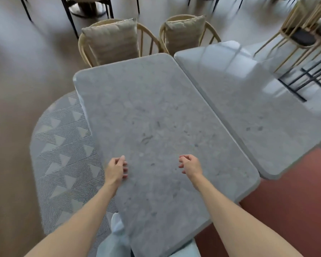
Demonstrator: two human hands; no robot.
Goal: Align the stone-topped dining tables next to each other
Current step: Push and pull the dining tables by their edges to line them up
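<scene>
Two stone-topped tables stood side by side, long edges running together with only a thin seam between them: the near table (156, 127) under the person's arms and the far table (248, 108) to its right. Their ends did not quite match, the far one sitting a little further away (so the alignment looked close but unfinished). The left hand (116, 170) hovered at the near table's left edge, fingers loosely curled and gripping nothing; the right hand (190, 165) hung over the top, fingers half bent, also empty. Both seemed poised to take hold and nudge the slab square. Two cushioned chairs (111, 41) stood tucked at the far end, and a patterned rug (67, 154) lay under the left side
</scene>
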